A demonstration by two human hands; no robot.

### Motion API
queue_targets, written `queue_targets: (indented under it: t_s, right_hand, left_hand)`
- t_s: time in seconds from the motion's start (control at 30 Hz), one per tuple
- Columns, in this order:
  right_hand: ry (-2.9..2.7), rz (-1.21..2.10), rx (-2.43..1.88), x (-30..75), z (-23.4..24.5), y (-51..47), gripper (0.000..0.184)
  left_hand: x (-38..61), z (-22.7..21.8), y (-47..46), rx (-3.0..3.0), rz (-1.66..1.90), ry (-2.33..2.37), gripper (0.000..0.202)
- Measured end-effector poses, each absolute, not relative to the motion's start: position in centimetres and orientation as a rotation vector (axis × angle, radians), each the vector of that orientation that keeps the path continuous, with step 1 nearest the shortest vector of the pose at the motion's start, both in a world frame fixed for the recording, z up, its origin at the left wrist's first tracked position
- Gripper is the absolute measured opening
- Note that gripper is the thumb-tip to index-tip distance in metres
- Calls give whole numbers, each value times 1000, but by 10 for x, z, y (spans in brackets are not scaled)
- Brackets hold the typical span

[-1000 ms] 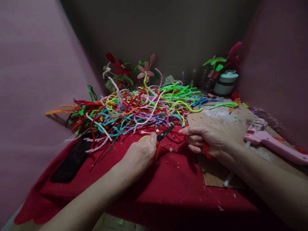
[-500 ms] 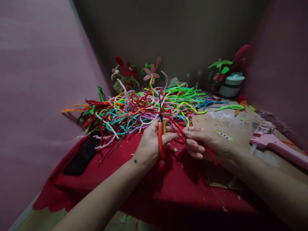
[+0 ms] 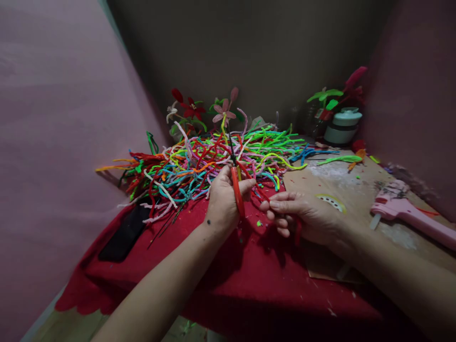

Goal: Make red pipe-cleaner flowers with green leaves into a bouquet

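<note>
My left hand point(image 3: 226, 197) is closed around a pair of scissors point(image 3: 237, 194) with orange-red handles, their dark blades pointing away over the pile. A red pipe cleaner point(image 3: 261, 192) runs from beside the left fingers to my right hand point(image 3: 297, 213), which pinches it between thumb and fingertips. Its other end hangs below the right palm. How the left fingers touch the pipe cleaner is partly hidden. Behind both hands lies a heap of pipe cleaners point(image 3: 213, 156) in many colours.
A black phone point(image 3: 123, 237) lies at the left on the red cloth point(image 3: 213, 280). To the right, a pink glue gun point(image 3: 409, 209) rests on a brown board point(image 3: 299, 179). Pipe-cleaner flowers point(image 3: 224, 111) and a pale blue-lidded jar point(image 3: 342, 126) stand at the back.
My right hand has shifted slightly left and its fingers sit differently on the red pipe cleaner. The scissors have tilted a little to the left in my left hand.
</note>
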State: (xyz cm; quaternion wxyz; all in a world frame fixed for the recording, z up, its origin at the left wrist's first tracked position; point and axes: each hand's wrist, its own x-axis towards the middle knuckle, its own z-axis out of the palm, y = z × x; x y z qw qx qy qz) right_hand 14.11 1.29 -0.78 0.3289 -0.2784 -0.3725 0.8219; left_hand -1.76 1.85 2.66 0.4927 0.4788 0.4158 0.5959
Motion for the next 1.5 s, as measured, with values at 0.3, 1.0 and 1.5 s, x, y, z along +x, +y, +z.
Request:
queue_targets:
  t_s: [0.3,1.0,1.5]
  right_hand:
    - [-979,2230,-672,141,-2,10,14]
    - [-925,1979,-744,141,-5,15,10]
    - [-833,1721,-786,148,-2,23,19]
  left_hand:
    - [-14,21,10,1075,1156,895,38]
    - [-24,12,19,1298,1087,1128,26]
    - [-44,-8,15,2841,488,1570,41]
